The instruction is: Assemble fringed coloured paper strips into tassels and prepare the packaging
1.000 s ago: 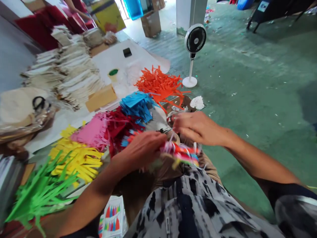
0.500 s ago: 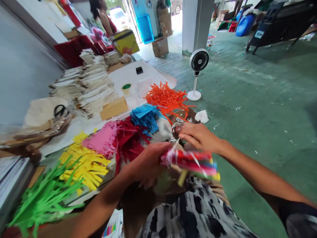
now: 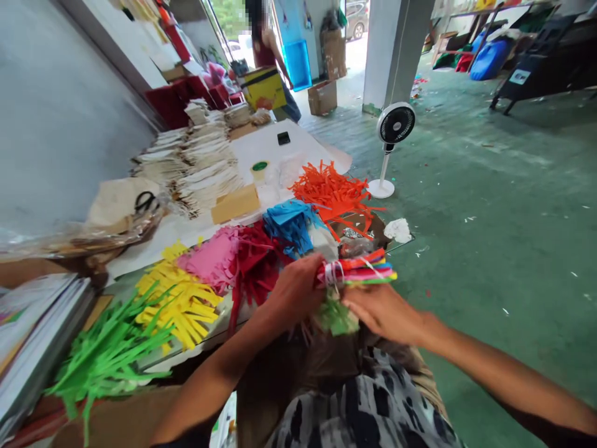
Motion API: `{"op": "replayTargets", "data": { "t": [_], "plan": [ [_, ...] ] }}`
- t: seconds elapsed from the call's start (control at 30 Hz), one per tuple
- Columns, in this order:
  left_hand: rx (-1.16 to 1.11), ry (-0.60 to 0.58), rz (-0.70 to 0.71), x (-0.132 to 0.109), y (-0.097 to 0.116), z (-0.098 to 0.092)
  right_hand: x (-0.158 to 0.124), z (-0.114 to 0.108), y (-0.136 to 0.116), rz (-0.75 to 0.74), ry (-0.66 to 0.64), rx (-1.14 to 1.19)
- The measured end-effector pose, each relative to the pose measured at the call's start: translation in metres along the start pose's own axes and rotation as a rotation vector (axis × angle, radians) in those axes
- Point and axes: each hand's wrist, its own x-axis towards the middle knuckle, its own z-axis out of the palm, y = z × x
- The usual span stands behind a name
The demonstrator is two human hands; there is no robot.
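My left hand is closed round one end of a bundle of coloured paper strips, which is bound with pale ribbon and points to the right. My right hand sits just under the bundle with its fingers curled at a crumpled green piece hanging below it. Both hands hover over my lap, at the near edge of the table. On the table lie piles of cut paper fringe: green, yellow, pink, dark red, blue and orange.
Stacks of cream paper pieces, scissors, a cardboard piece and a tape roll lie further back. A white standing fan is on the green floor. Another person stands by a yellow box.
The view has tilted up. My right hand came down from above the bundle to beneath it. The bundle rose and now lies level in my left hand.
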Motion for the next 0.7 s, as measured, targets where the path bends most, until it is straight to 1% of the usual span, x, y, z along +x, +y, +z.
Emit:
{"op": "replayTargets", "data": {
  "t": [0.03, 0.1, 0.13, 0.17, 0.23, 0.3, 0.33, 0.37, 0.4, 0.43, 0.47, 0.5, 0.53, 0.57, 0.6, 0.63, 0.67, 0.7],
  "plan": [
    [0.128, -0.034, -0.042, 0.000, 0.001, 0.002, -0.002, 0.004, -0.010, 0.011, -0.057, -0.097],
    [0.311, -0.164, -0.038, -0.002, 0.002, 0.007, -0.002, 0.000, -0.026, 0.019, -0.155, -0.204],
    [0.343, -0.227, -0.001, -0.003, 0.003, 0.008, 0.001, -0.007, -0.029, 0.013, -0.188, -0.186],
    [0.336, -0.279, 0.052, -0.006, 0.002, 0.008, 0.006, -0.015, -0.028, 0.004, -0.205, -0.111],
    [0.220, -0.346, 0.175, -0.010, -0.001, 0.005, 0.019, -0.030, -0.017, -0.027, -0.252, 0.190],
    [0.009, -0.416, 0.300, -0.011, -0.005, 0.000, 0.030, -0.033, 0.001, -0.017, -0.323, 0.550],
    [-0.113, -0.460, 0.344, -0.011, -0.008, -0.003, 0.034, -0.029, 0.010, 0.007, -0.350, 0.697],
    [-0.238, -0.499, 0.359, -0.011, -0.010, -0.004, 0.036, -0.022, 0.017, 0.043, -0.360, 0.809],
    [-0.365, -0.531, 0.340, -0.011, -0.011, -0.004, 0.036, -0.012, 0.023, 0.087, -0.327, 0.885],
    [-0.501, -0.549, 0.280, -0.011, -0.011, -0.003, 0.035, -0.001, 0.027, 0.134, -0.254, 0.930],
    [-0.645, -0.542, 0.179, -0.011, -0.011, 0.001, 0.031, 0.010, 0.029, 0.178, -0.154, 0.953],
    [-0.791, -0.507, 0.050, -0.011, -0.011, 0.005, 0.028, 0.020, 0.030, 0.220, -0.033, 0.957],
    [-0.934, -0.438, -0.085, -0.010, -0.011, 0.011, 0.023, 0.030, 0.029, 0.257, 0.074, 0.947],
    [-1.062, -0.354, -0.208, -0.009, -0.010, 0.019, 0.019, 0.038, 0.028, 0.285, 0.149, 0.934],
    [-1.164, -0.261, -0.297, -0.006, -0.010, 0.027, 0.015, 0.044, 0.026, 0.308, 0.197, 0.923],
    [-1.231, -0.170, -0.348, -0.004, -0.010, 0.036, 0.012, 0.050, 0.024, 0.328, 0.222, 0.911],
    [-1.255, -0.088, -0.368, -0.001, -0.009, 0.045, 0.008, 0.056, 0.021, 0.347, 0.238, 0.894],
    [-1.232, 0.008, -0.364, 0.002, -0.009, 0.055, 0.005, 0.061, 0.018, 0.363, 0.251, 0.872]
  ]
}}
